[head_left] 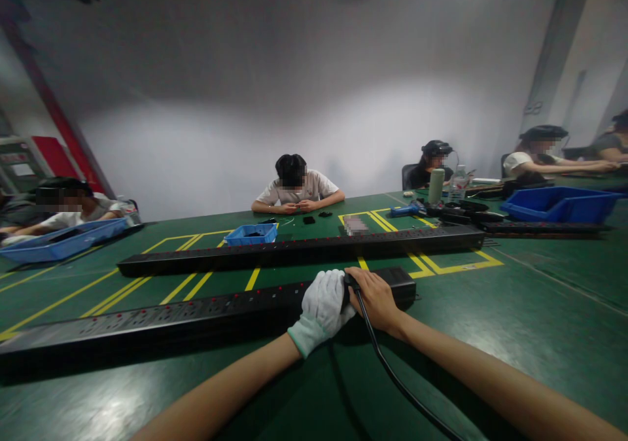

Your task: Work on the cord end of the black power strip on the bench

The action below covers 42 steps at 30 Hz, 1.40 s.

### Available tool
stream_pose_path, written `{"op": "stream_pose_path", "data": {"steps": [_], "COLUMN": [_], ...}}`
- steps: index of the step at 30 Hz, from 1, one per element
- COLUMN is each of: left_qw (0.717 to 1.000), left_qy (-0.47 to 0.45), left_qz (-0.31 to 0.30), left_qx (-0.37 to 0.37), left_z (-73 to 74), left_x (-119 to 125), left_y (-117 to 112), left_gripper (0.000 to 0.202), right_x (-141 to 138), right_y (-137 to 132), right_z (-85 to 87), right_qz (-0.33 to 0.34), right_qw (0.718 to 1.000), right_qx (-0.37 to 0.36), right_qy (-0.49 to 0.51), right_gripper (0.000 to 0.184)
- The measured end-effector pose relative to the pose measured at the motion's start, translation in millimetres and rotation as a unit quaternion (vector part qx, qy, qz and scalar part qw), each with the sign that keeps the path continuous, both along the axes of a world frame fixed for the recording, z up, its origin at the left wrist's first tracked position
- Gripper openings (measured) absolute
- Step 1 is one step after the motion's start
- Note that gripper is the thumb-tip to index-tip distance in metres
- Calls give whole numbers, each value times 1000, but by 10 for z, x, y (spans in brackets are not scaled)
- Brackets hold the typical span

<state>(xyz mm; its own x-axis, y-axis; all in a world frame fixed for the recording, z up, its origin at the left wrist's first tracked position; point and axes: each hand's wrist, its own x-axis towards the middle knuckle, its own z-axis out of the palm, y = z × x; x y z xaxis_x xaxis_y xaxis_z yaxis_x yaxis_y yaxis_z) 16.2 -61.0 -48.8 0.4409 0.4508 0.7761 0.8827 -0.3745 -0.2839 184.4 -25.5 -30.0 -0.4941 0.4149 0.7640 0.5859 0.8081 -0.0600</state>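
A long black power strip [161, 320] with rows of sockets and small red marks lies across the table in front of me. My left hand [324, 307], in a white glove with a green cuff, is closed over the strip near its right end. Right beside it, my bare right hand [375, 297] grips a black plug [349, 282] against the strip's top. From the plug a black cable [387, 366] runs down toward the lower edge of the view. My fingers partly cover the plug, so whether it sits fully in a socket cannot be seen.
Behind lies a second long power strip [294, 250]. Farther off are a small blue tray [251, 234], a blue bin [559, 204] at right and another blue bin [63, 241] at left. A blue power tool [407, 209] and a green bottle [436, 187] stand near the right. Several people sit around.
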Motion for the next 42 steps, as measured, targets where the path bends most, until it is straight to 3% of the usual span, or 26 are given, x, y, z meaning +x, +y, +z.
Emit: {"op": "stream_pose_path", "data": {"steps": [42], "left_qw": [1000], "left_qy": [2], "left_qz": [4], "left_qx": [-11], "left_z": [-12], "left_x": [7], "left_y": [13], "left_gripper": [64], "right_x": [2], "right_y": [14], "right_z": [-21], "right_qz": [2], "right_qw": [1000], "right_qx": [2], "right_qy": [4], "right_gripper": [35]}}
